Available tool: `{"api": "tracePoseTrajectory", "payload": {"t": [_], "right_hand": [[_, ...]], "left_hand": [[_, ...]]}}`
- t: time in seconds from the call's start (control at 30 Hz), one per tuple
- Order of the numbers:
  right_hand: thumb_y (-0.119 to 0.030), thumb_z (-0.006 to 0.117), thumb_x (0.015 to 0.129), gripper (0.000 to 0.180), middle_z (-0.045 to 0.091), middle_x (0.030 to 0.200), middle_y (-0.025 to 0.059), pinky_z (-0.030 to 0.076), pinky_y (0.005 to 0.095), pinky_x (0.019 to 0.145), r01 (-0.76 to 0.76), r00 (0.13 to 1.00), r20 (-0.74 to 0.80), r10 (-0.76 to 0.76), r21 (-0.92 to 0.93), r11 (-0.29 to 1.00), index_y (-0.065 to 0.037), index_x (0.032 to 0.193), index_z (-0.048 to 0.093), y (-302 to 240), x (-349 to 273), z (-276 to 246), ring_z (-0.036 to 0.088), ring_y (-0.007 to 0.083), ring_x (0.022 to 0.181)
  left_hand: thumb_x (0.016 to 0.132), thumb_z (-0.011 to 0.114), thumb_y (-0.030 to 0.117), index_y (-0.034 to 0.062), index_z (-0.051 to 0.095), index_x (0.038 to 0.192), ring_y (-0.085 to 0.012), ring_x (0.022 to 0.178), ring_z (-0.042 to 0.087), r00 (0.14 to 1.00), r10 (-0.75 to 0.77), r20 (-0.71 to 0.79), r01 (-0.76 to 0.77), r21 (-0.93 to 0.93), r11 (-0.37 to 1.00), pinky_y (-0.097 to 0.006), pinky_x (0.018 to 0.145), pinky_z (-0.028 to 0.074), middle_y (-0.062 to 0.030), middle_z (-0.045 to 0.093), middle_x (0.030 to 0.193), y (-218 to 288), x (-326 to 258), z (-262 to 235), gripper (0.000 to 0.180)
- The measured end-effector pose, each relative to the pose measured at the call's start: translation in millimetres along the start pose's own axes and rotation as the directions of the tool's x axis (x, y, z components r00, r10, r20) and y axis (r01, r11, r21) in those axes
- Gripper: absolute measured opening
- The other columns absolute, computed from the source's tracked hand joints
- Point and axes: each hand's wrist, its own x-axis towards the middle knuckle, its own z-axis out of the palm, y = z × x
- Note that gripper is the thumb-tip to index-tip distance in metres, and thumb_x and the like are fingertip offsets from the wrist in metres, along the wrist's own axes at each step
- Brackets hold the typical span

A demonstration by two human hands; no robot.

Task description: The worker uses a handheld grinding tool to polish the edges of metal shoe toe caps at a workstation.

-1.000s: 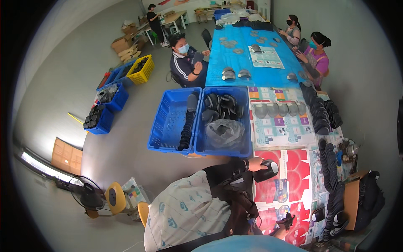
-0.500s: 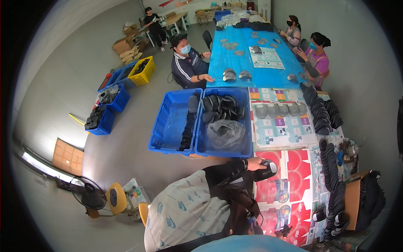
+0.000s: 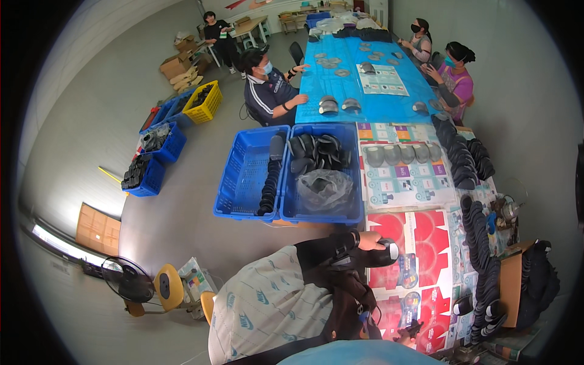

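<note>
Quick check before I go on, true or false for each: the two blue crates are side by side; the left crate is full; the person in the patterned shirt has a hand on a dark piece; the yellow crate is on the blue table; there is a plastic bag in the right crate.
1. The two blue crates stand side by side. True: the left crate and the right crate touch along one wall.
2. The left crate is full. False: it is mostly bare, with one row of dark pieces along its right wall.
3. The hand of the nearby person in the patterned shirt is on a dark piece. True, over the red sheets.
4. The yellow crate is on the blue table. False: it stands on the floor.
5. A clear plastic bag lies in the right crate. True.
</note>
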Motion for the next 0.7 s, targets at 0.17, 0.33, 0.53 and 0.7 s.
{"api": "tracePoseTrajectory", "payload": {"t": [0.17, 0.33, 0.53, 0.7], "right_hand": [[-0.009, 0.058, 0.073, 0.024, 0.066, 0.080, 0.0075, 0.044, 0.0297, 0.046, -0.081, 0.997, -0.002, 0.081, -0.049, 0.996, 0.000, 0.094, 0.065, 2.5, 1.0, -11.6, 0.059, 0.0182, 0.060], [-0.012, 0.057, 0.073, 0.031, 0.066, 0.083, 0.0134, 0.048, 0.0327, 0.050, 0.078, 0.996, 0.038, -0.077, -0.018, 0.997, 0.005, 0.098, 0.064, 6.8, 2.4, -18.3, 0.063, 0.0255, 0.065], [-0.010, 0.053, 0.073, 0.026, 0.066, 0.079, 0.0127, 0.051, 0.0315, 0.049, 0.171, 0.985, 0.011, -0.171, 0.026, 0.985, 0.007, 0.087, 0.067, 1.5, 16.2, -9.0, 0.063, 0.0251, 0.064], [-0.007, 0.053, 0.072, 0.023, 0.066, 0.077, 0.0120, 0.051, 0.0288, 0.045, 0.183, 0.983, 0.003, -0.184, 0.083, 0.980, 0.007, 0.085, 0.067, -9.1, 19.2, 2.7, 0.062, 0.0228, 0.061]], "left_hand": [[0.085, 0.061, 0.024, 0.0083, 0.070, 0.086, -0.0335, 0.082, 0.066, 0.825, 0.451, -0.341, -0.150, 0.636, 0.757, -0.058, 0.097, 0.039, -0.0160, 0.067, 0.086, 83.9, -56.7, -59.3, 0.018], [0.084, 0.063, 0.011, 0.0051, 0.065, 0.077, -0.0292, 0.076, 0.064, 0.182, 0.708, -0.683, 0.434, 0.702, 0.565, -0.068, 0.116, 0.014, -0.0083, 0.064, 0.076, 128.3, -194.7, -240.0, 0.010], [0.092, 0.064, 0.020, 0.0063, 0.069, 0.101, -0.0310, 0.065, 0.062, -0.010, 0.668, -0.744, 0.787, 0.406, 0.464, -0.061, 0.117, 0.020, -0.0112, 0.062, 0.065, 145.3, -283.2, -312.7, 0.017], [0.089, 0.062, 0.016, 0.0112, 0.071, 0.107, -0.0193, 0.075, 0.066, 0.012, 0.867, -0.498, 0.622, 0.683, 0.384, -0.061, 0.120, 0.005, -0.0019, 0.070, 0.082, 207.9, -289.6, -223.3, 0.021]]}}
